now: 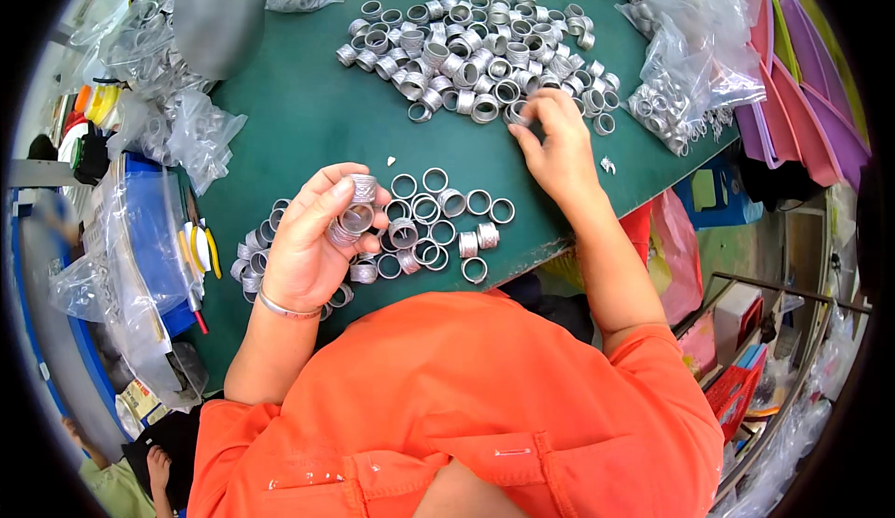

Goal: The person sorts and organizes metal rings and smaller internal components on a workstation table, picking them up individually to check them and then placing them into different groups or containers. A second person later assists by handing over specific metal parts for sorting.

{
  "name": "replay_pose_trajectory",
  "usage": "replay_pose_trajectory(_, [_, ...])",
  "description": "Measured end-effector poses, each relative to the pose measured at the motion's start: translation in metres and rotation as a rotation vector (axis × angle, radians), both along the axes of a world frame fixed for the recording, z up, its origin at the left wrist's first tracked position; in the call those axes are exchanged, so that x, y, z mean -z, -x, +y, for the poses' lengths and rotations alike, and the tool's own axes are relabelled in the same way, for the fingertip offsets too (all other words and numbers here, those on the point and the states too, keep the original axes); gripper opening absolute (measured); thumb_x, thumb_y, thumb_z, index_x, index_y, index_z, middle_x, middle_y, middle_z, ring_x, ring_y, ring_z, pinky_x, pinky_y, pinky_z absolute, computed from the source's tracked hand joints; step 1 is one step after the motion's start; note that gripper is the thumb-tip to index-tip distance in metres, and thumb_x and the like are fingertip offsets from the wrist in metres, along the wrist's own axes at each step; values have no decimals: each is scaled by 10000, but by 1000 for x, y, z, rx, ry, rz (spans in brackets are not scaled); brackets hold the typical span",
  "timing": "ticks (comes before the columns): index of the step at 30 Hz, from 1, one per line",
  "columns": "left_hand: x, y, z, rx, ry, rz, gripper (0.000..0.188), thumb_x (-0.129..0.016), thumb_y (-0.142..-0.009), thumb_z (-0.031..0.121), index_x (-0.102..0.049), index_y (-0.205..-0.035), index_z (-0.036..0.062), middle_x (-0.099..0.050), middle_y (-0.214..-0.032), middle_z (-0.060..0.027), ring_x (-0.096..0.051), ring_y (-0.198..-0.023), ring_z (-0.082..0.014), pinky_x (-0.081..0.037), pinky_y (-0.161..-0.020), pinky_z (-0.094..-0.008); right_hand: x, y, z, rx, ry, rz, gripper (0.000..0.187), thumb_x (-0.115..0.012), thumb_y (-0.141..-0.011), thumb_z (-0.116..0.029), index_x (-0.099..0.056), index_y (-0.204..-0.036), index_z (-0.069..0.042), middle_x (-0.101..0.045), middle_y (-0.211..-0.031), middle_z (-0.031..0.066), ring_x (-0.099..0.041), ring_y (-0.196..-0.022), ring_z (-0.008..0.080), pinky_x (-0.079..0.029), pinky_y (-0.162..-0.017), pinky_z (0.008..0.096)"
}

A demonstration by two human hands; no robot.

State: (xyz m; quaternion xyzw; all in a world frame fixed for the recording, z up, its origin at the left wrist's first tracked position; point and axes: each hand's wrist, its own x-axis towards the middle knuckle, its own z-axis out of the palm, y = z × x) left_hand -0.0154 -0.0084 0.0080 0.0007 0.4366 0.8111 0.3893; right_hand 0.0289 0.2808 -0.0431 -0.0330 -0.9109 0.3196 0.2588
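Several silver-grey metal rings (364,189) with patterned outer bands are gripped in my left hand (306,238), its palm turned up and fingers curled round them. My right hand (567,150) reaches to the near edge of a wide heap of similar rings (466,52). Its thumb and forefinger close on one metal ring (515,114) there. Closer to my body lies a smaller loose group of rings (425,208), some flat and some on their sides. More rings (252,262) lie left of my left wrist, partly hidden by it.
The green table (298,112) carries clear bags of metal parts at its left (191,131) and right (667,108). Yellow-handled pliers (207,248) lie by the left edge. Pink and purple bins (802,117) stand far right. Another person's hand (159,467) shows at lower left.
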Motion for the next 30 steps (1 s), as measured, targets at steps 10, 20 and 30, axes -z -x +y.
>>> replay_pose_trajectory(10, [6, 4, 4, 14, -19, -10, 269, -486, -957, 228, -512, -1145, 38, -606, -982, -129, -614, -808, -180, -513, -580, -260, -21, -30, -17, -368, 1463, -48, 478, -632, -803, 70, -466, -1231, -65, -580, -1166, 202, -603, -1054, 283, -514, -892, 349])
replay_pose_trajectory(20, [6, 3, -1, -6, -16, -15, 272, -478, -960, 231, -509, -1152, 40, -605, -987, -128, -613, -814, -179, -512, -587, -263, -15, -38, -14, -708, 1861, -152, 365, -469, -968, -190, -427, -1254, 32, -591, -1058, 252, -644, -922, 269, -550, -770, 338])
replay_pose_trajectory(30, [4, 3, 0, -11, 10, -29, 264, -478, -958, 220, -519, -1145, 37, -607, -977, -127, -612, -811, -177, -506, -585, -262, -43, -44, -40, -410, 923, -603, 384, -438, -983, -314, -595, -1082, 22, -584, -697, 50, -509, -547, 107, -428, -518, 238])
